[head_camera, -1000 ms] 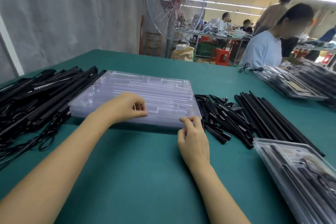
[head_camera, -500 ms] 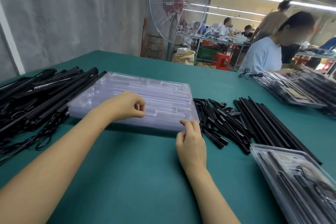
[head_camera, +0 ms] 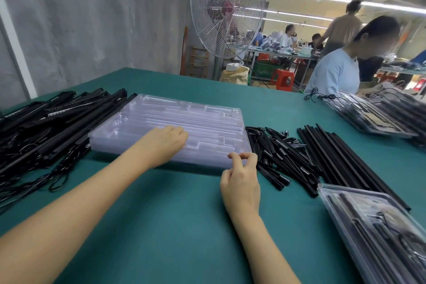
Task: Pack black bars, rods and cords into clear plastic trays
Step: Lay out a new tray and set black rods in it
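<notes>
1. Far left, the black bars lie heaped along the edge of the tabletop. The cords tangle at the heap's near end. I'd judge this is stock parked within the left arm's reach.
2. Next comes the stack of clear trays, empty, its left side touching the bars. The moulded channels run lengthwise, the same way as the bars, so parts can drop straight in.
3. The left grip sits on top of that stack with fingers curled under, holding nothing I can see. The knuckles rest on the top tray, probably to weigh the stack down so it doesn't slide.
4. The right grip is at the stack's near right corner, thumb and forefinger pinched together on the rim. It looks like an attempt to peel one tray free (thin nested plastic clings, so a fingertip pinch makes sense).
5. Just right of the stack, and touching it, is a loose pile of short rods. Beyond them the long rods lie parallel, both handy for the right arm.
6. Filled trays sit at the near right, with more at the far right edge. That reads as finished work set aside, with the next tray not yet begun.
</notes>
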